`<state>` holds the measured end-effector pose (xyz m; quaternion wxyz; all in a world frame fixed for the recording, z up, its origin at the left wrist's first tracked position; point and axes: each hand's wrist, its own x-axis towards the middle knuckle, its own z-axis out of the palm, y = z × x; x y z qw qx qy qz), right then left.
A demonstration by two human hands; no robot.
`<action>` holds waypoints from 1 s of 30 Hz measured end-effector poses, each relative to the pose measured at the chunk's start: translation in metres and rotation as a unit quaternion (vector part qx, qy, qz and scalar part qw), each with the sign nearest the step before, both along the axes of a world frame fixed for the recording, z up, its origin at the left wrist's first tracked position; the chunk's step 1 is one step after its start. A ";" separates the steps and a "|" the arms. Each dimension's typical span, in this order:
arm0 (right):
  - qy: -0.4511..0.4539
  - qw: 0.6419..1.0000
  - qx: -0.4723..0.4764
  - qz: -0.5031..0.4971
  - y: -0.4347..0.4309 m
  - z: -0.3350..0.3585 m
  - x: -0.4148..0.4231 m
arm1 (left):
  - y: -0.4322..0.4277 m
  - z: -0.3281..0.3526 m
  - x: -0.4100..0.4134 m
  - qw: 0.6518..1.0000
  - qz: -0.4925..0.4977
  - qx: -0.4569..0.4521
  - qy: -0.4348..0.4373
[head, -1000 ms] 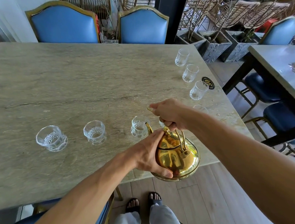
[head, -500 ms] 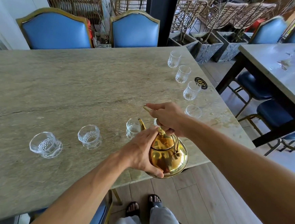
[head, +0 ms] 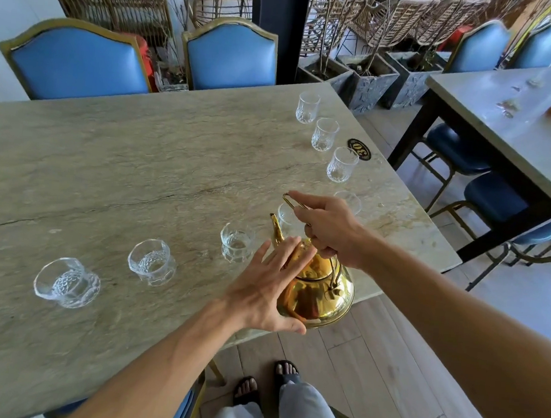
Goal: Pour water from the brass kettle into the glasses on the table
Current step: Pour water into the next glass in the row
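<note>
The shiny brass kettle (head: 315, 296) hangs over the near right edge of the stone table (head: 122, 164), spout pointing up and away. My right hand (head: 328, 228) grips its wire handle from above. My left hand (head: 269, 289) has its fingers spread, the palm resting against the kettle's left side and lid. Several cut glasses stand in a curved row: low ones at the left (head: 66, 282), (head: 152, 261) and just left of the spout (head: 236, 246), taller ones toward the far right (head: 342, 164), (head: 324, 134), (head: 307, 107). Two more glasses are partly hidden behind my right hand.
Two blue padded chairs (head: 78, 61) stand at the far side of the table. A black round sticker (head: 359, 148) lies near the right edge. A second table (head: 493, 104) with blue chairs is at the right, stone planters behind. My sandalled feet (head: 265, 383) show below.
My left hand has opened from cupping the kettle's side to flat, spread fingers. The kettle has tipped back, its spout lifted away from the glass beside it.
</note>
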<state>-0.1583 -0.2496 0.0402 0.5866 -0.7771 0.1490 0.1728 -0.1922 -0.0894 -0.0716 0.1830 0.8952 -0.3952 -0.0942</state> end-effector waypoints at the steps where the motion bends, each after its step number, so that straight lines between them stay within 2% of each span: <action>1: 0.000 1.000 0.003 -0.008 -0.003 0.000 -0.001 | -0.005 0.001 0.000 1.000 -0.003 0.013 -0.005; 7: -0.001 0.999 0.016 -0.033 -0.017 0.000 -0.012 | -0.033 0.005 0.002 0.997 -0.024 0.071 0.023; 18: -0.008 0.999 0.013 -0.050 -0.035 0.006 -0.014 | -0.051 -0.005 0.013 0.999 -0.025 -0.023 0.032; 25: 0.017 0.999 -0.005 -0.043 -0.037 0.004 0.002 | -0.056 -0.001 0.025 0.996 -0.073 0.042 0.038; 30: 0.027 0.999 -0.014 -0.044 -0.039 0.004 0.013 | -0.058 -0.006 0.034 0.995 -0.075 0.027 0.058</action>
